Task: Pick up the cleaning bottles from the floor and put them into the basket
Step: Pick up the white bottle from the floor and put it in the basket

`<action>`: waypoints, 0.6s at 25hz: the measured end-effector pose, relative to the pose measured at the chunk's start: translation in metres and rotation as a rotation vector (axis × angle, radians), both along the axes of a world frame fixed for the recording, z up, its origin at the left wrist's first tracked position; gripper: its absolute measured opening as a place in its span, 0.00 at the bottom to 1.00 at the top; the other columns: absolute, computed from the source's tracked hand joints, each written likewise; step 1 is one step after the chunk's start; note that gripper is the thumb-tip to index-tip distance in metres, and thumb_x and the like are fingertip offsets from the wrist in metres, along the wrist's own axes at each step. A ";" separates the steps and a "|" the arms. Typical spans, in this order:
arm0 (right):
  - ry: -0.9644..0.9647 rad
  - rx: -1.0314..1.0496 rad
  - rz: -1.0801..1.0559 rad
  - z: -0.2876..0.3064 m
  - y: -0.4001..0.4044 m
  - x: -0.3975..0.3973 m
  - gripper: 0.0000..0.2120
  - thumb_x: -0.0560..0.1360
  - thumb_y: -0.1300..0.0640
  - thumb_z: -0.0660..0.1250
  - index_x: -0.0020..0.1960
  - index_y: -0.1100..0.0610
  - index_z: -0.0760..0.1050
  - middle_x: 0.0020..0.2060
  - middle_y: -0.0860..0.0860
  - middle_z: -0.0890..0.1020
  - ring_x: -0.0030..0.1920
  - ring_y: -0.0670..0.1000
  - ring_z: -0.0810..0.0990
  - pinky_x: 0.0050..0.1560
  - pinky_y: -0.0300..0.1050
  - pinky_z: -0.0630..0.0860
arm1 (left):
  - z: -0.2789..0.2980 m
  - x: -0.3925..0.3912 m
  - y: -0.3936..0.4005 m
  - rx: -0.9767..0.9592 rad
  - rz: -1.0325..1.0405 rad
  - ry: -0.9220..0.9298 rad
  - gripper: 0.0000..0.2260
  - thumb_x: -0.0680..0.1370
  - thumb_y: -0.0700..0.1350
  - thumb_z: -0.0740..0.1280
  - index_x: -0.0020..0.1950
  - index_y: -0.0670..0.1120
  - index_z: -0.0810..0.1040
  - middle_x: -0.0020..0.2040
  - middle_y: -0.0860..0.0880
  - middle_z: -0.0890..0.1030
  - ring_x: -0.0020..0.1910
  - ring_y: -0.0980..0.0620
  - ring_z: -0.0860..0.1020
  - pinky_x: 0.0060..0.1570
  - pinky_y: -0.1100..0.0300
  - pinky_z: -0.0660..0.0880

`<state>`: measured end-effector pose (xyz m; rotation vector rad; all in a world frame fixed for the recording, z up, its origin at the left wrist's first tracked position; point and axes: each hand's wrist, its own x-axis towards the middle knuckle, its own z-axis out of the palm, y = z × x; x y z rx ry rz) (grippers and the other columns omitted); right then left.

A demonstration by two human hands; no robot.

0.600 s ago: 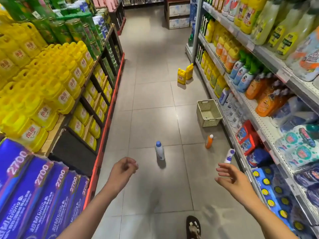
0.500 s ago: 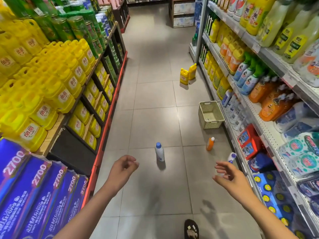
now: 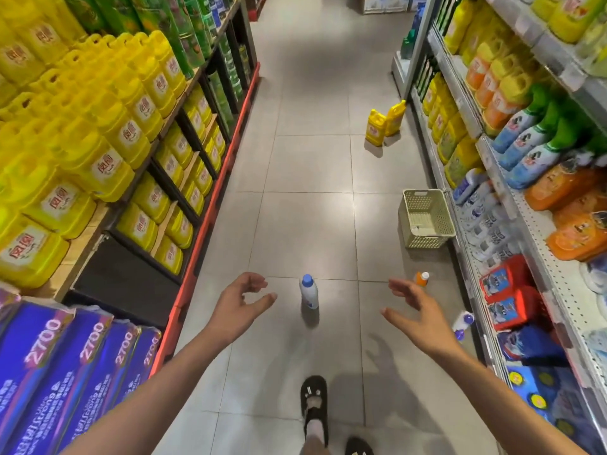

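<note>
Bottles stand on the aisle floor: the white one with a blue cap [image 3: 308, 293] upright between the left hand [image 3: 237, 305] and right hand [image 3: 417, 315], both spread wide and holding nothing. I'd say grip it round the middle so it doesn't tip. Near the right shelf lie a purple-capped bottle [image 3: 462, 321] and an orange one [image 3: 421, 278]. Further on waits the basket [image 3: 414, 241], its path clear, and past it two yellow jugs [image 3: 384, 122]
</note>
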<state>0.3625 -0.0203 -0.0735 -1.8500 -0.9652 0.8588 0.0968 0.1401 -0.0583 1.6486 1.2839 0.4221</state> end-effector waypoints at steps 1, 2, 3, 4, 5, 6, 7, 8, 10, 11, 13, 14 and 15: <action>-0.004 0.006 -0.004 -0.006 0.014 0.002 0.24 0.64 0.58 0.73 0.58 0.53 0.72 0.53 0.53 0.78 0.55 0.51 0.76 0.49 0.20 0.67 | -0.006 0.004 0.013 0.007 -0.006 0.013 0.13 0.70 0.47 0.71 0.52 0.46 0.74 0.53 0.48 0.80 0.54 0.50 0.77 0.53 0.58 0.68; -0.008 0.000 -0.005 -0.012 0.027 0.003 0.24 0.63 0.56 0.73 0.57 0.51 0.71 0.53 0.53 0.78 0.55 0.51 0.76 0.50 0.21 0.68 | -0.013 0.007 0.024 0.008 -0.011 0.023 0.14 0.70 0.47 0.71 0.53 0.47 0.74 0.54 0.48 0.79 0.55 0.49 0.77 0.54 0.58 0.69; -0.011 -0.012 -0.007 -0.018 0.040 0.004 0.24 0.63 0.57 0.74 0.57 0.50 0.71 0.53 0.54 0.79 0.55 0.51 0.77 0.51 0.24 0.69 | -0.020 0.011 0.035 0.005 -0.021 0.034 0.15 0.70 0.47 0.72 0.54 0.47 0.73 0.55 0.48 0.79 0.55 0.49 0.77 0.55 0.58 0.70; -0.019 -0.023 -0.009 -0.026 0.056 0.006 0.24 0.64 0.59 0.75 0.57 0.50 0.71 0.53 0.53 0.79 0.55 0.51 0.77 0.54 0.28 0.70 | -0.029 0.016 0.050 -0.002 -0.032 0.041 0.17 0.70 0.47 0.72 0.55 0.47 0.73 0.55 0.48 0.79 0.55 0.49 0.77 0.55 0.57 0.70; -0.030 -0.035 -0.011 -0.036 0.071 0.006 0.25 0.64 0.61 0.75 0.58 0.50 0.71 0.53 0.53 0.79 0.56 0.51 0.77 0.55 0.33 0.71 | -0.039 0.020 0.064 -0.013 -0.043 0.053 0.18 0.69 0.47 0.72 0.57 0.47 0.73 0.56 0.49 0.79 0.55 0.50 0.77 0.56 0.56 0.71; -0.047 -0.047 -0.012 -0.046 0.086 0.007 0.25 0.65 0.62 0.74 0.59 0.52 0.72 0.54 0.53 0.78 0.56 0.51 0.77 0.55 0.37 0.71 | -0.049 0.024 0.078 -0.026 -0.054 0.061 0.19 0.69 0.47 0.72 0.57 0.47 0.73 0.56 0.49 0.78 0.55 0.50 0.77 0.57 0.56 0.72; -0.067 -0.055 -0.010 -0.055 0.100 0.008 0.25 0.65 0.61 0.74 0.59 0.53 0.72 0.54 0.52 0.78 0.56 0.51 0.76 0.54 0.38 0.70 | -0.060 0.029 0.090 -0.032 -0.068 0.068 0.20 0.69 0.47 0.73 0.58 0.47 0.73 0.56 0.49 0.78 0.55 0.50 0.77 0.58 0.55 0.72; -0.081 -0.065 -0.007 -0.064 0.112 0.009 0.25 0.65 0.60 0.74 0.60 0.54 0.72 0.55 0.52 0.78 0.56 0.50 0.76 0.55 0.38 0.69 | -0.071 0.033 0.101 -0.034 -0.084 0.073 0.20 0.68 0.47 0.73 0.58 0.48 0.73 0.56 0.50 0.78 0.55 0.51 0.76 0.57 0.55 0.72; -0.097 -0.088 -0.001 -0.086 0.133 0.012 0.25 0.66 0.59 0.74 0.61 0.54 0.72 0.56 0.50 0.78 0.57 0.49 0.76 0.55 0.40 0.68 | -0.093 0.041 0.120 -0.033 -0.115 0.091 0.20 0.68 0.47 0.73 0.58 0.48 0.72 0.56 0.51 0.78 0.55 0.51 0.76 0.56 0.58 0.71; -0.108 -0.096 0.004 -0.097 0.143 0.013 0.25 0.66 0.58 0.74 0.61 0.54 0.72 0.56 0.50 0.78 0.56 0.49 0.76 0.55 0.41 0.68 | -0.103 0.045 0.128 -0.035 -0.127 0.098 0.21 0.68 0.47 0.73 0.59 0.49 0.72 0.56 0.51 0.78 0.55 0.52 0.76 0.56 0.59 0.70; -0.123 -0.113 0.021 -0.128 0.161 0.014 0.26 0.65 0.58 0.74 0.62 0.53 0.71 0.56 0.49 0.78 0.56 0.48 0.76 0.55 0.40 0.68 | -0.131 0.050 0.145 -0.035 -0.157 0.122 0.22 0.68 0.48 0.73 0.60 0.49 0.72 0.57 0.52 0.77 0.55 0.54 0.75 0.55 0.61 0.69; -0.122 -0.122 0.031 -0.145 0.170 0.015 0.27 0.65 0.57 0.74 0.62 0.53 0.71 0.55 0.48 0.77 0.56 0.48 0.75 0.55 0.40 0.68 | -0.147 0.053 0.154 -0.032 -0.170 0.134 0.23 0.68 0.48 0.73 0.61 0.50 0.71 0.57 0.53 0.77 0.56 0.54 0.75 0.55 0.62 0.69; -0.116 -0.132 0.044 -0.162 0.178 0.015 0.27 0.66 0.57 0.74 0.63 0.53 0.70 0.55 0.47 0.76 0.56 0.46 0.75 0.55 0.39 0.68 | -0.162 0.055 0.162 -0.034 -0.174 0.142 0.24 0.68 0.49 0.73 0.62 0.50 0.71 0.58 0.53 0.77 0.57 0.55 0.75 0.54 0.63 0.68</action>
